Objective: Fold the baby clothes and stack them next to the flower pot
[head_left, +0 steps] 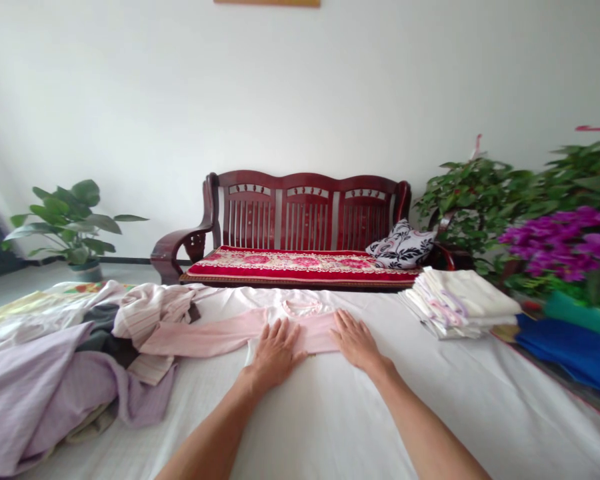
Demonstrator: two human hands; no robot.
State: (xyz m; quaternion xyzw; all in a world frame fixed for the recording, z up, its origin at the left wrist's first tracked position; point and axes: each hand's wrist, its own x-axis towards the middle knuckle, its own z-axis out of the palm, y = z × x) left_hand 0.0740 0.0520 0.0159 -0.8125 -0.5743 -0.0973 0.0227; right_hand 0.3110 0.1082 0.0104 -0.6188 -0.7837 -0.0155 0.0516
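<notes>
A small pink and white long-sleeved shirt (317,331) lies on the white-covered table, its pink-trimmed neckline facing away from me. One pink sleeve (210,337) stretches out to the left and reaches the heap of clothes. Between my hands a pink part lies across the body, probably the other sleeve folded in. My left hand (276,353) rests flat on the shirt with fingers spread. On the right edge of the pink part, my right hand (356,340) presses down with its fingers stretched out. Neither hand grips anything.
Unfolded clothes, including a lilac garment (75,387), are heaped at left. A stack of folded white clothes (463,300) sits at right, near a blue cloth (570,350) and purple flowers (570,243). Beyond the table is a wooden bench (307,183) with a patterned cushion (401,245).
</notes>
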